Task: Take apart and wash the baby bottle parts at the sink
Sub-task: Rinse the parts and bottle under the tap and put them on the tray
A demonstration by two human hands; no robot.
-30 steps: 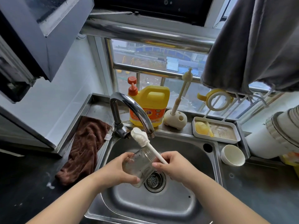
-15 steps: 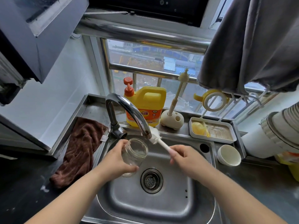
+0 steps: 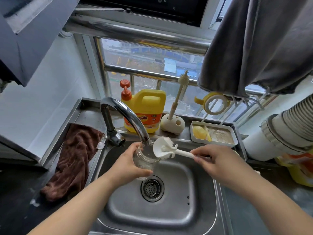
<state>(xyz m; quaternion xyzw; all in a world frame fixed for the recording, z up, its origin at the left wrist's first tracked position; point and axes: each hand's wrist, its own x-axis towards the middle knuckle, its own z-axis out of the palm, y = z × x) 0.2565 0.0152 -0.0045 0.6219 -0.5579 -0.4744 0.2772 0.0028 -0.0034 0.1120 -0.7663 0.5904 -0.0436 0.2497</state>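
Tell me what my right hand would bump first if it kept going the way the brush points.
Probably the bottle: the brush in the right hand already sits beside its mouth.

The basin of the sink (image 3: 199, 197) is left open around the drain (image 3: 152, 187). Its upper part is taken up by the tap (image 3: 128, 119), the bottle (image 3: 144, 157) and the brush (image 3: 166, 149). The back ledge is crowded by jug (image 3: 145, 111), holder (image 3: 172, 123) and tray (image 3: 214, 134); the left counter is covered by a cloth (image 3: 74, 158).
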